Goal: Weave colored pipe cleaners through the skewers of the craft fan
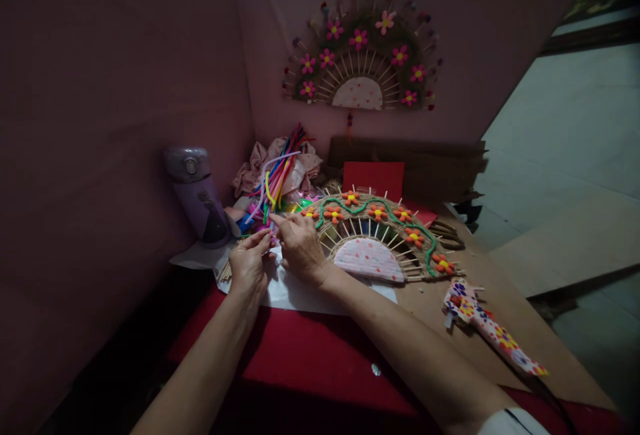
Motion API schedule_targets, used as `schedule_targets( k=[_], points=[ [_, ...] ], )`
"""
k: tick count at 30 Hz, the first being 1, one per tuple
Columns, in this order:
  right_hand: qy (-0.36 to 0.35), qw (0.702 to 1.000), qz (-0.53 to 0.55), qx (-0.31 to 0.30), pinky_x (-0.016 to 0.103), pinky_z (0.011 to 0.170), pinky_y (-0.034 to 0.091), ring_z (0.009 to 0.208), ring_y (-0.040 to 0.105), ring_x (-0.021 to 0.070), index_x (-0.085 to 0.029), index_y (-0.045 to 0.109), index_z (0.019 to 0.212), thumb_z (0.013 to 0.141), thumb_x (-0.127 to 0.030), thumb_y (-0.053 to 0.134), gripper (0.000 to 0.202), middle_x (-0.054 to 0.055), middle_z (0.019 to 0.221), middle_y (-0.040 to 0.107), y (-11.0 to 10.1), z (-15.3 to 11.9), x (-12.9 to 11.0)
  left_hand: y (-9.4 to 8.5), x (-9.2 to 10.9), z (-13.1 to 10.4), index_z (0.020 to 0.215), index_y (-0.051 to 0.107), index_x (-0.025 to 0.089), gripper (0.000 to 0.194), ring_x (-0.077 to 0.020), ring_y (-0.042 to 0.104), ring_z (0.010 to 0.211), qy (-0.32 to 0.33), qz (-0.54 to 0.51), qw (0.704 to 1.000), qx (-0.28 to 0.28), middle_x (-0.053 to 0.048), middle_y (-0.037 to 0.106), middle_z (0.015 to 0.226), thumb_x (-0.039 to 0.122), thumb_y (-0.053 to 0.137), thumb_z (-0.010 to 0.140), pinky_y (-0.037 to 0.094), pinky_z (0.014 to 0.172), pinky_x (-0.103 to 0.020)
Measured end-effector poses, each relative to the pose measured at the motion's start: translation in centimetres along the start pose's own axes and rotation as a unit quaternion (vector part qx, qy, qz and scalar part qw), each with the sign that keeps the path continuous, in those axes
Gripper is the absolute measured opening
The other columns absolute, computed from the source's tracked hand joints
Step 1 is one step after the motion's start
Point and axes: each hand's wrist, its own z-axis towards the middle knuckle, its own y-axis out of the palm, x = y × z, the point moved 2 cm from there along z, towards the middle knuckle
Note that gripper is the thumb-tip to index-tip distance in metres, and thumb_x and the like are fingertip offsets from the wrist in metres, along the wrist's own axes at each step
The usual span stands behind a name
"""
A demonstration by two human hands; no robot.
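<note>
Side by side, my two hands meet over a white sheet in front of a craft heap. My left hand is closed in a pinch, with a small pinkish-purple bit at its fingertips that is too small to name. Close beside it, my right hand has its index finger reaching toward the same spot and its other fingers curled; what they hold is hidden. Right of the hands lies a half-round fan of sticks and twine, with orange flowers, a wavy green strip and a dotted white half-disc.
Behind my hands is a bundle of coloured pipe cleaners with crumpled dotted cloth. A purple bottle stands left. A flower-patterned glue gun lies right on brown cardboard. A similar fan hangs on the wall.
</note>
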Motion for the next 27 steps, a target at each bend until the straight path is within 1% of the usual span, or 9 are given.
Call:
schedule_targets(
  k=[3,6,9,12,15,17,21,23,27],
  points=[
    [0.005,1.0,-0.002,0.001,0.037,0.085,0.03,0.099,0.046,0.0256,-0.01,0.041,0.129,0.072,-0.016,0.056,0.059,0.01,0.097,0.063,0.1,0.0,0.0,0.0,0.0,0.0,0.07,0.067,0.009,0.023,-0.0093,0.056,0.048,-0.01,-0.018,1.0,0.003,-0.003,0.063,0.06,0.008,0.076,0.049,0.036,0.039,-0.017],
    [0.009,1.0,-0.003,-0.002,0.037,0.085,0.03,0.099,0.046,0.0262,-0.011,0.042,0.129,0.072,-0.015,0.056,0.06,0.01,0.097,0.064,0.2,0.1,0.1,0.1,-0.1,-0.1,0.07,0.067,0.009,0.023,-0.0096,0.055,0.049,-0.018,-0.031,0.999,0.004,-0.002,0.061,0.057,0.005,0.075,0.049,0.035,0.038,-0.016],
    [0.009,1.0,0.002,-0.006,0.037,0.084,0.03,0.098,0.046,0.0262,-0.011,0.042,0.129,0.071,-0.015,0.057,0.061,0.009,0.096,0.064,0.3,0.0,0.2,0.3,-0.2,-0.4,0.071,0.067,0.009,0.023,-0.0089,0.054,0.048,-0.022,-0.041,0.999,-0.009,-0.002,0.061,0.057,0.005,0.073,0.049,0.033,0.036,-0.015],
    [0.004,1.0,0.005,-0.004,0.037,0.083,0.031,0.096,0.046,0.0263,-0.01,0.043,0.128,0.07,-0.019,0.061,0.062,0.01,0.096,0.064,0.4,0.0,0.3,0.5,-0.2,-0.7,0.072,0.066,0.009,0.022,-0.0083,0.054,0.046,-0.024,-0.041,0.999,-0.021,-0.002,0.063,0.059,0.006,0.072,0.051,0.033,0.034,-0.014],
    [0.0,1.0,0.007,0.007,0.038,0.083,0.031,0.096,0.046,0.0272,-0.009,0.043,0.128,0.07,-0.029,0.064,0.064,0.011,0.096,0.064,0.4,0.0,0.4,0.6,0.0,-1.0,0.076,0.065,0.009,0.023,-0.0104,0.056,0.047,0.002,-0.026,1.0,-0.011,-0.003,0.063,0.061,0.007,0.071,0.054,0.033,0.032,-0.014],
    [-0.003,1.0,0.006,0.011,0.038,0.083,0.031,0.096,0.045,0.0276,-0.008,0.043,0.128,0.07,-0.033,0.065,0.066,0.012,0.097,0.063,0.3,0.1,0.4,0.6,0.2,-1.2,0.082,0.064,0.009,0.026,-0.0129,0.059,0.05,0.016,-0.015,1.0,-0.004,-0.004,0.064,0.065,0.006,0.069,0.056,0.034,0.031,-0.015],
    [-0.002,1.0,-0.001,0.008,0.038,0.082,0.031,0.096,0.046,0.0272,-0.008,0.043,0.128,0.072,-0.032,0.064,0.064,0.012,0.096,0.063,0.3,0.0,0.4,0.4,0.5,-1.2,0.094,0.06,0.012,0.035,-0.0155,0.063,0.053,0.021,-0.006,1.0,0.002,-0.005,0.065,0.072,0.0,0.061,0.061,0.038,0.031,-0.016],
    [-0.001,1.0,0.0,0.008,0.038,0.082,0.031,0.097,0.046,0.0271,-0.009,0.042,0.128,0.074,-0.032,0.062,0.062,0.012,0.095,0.063,0.3,0.0,0.4,0.4,0.5,-1.1,0.095,0.057,0.012,0.035,-0.0148,0.063,0.052,0.018,-0.006,1.0,0.01,-0.005,0.065,0.073,-0.003,0.057,0.063,0.038,0.031,-0.016],
    [-0.01,1.0,0.01,0.016,0.039,0.082,0.03,0.096,0.046,0.0272,-0.008,0.042,0.128,0.075,-0.035,0.061,0.063,0.012,0.095,0.063,0.3,-0.1,0.4,0.3,0.4,-0.8,0.089,0.055,0.011,0.027,-0.0135,0.062,0.052,0.002,-0.004,1.0,0.018,-0.005,0.063,0.073,-0.004,0.053,0.067,0.037,0.031,-0.015]
  ],
)
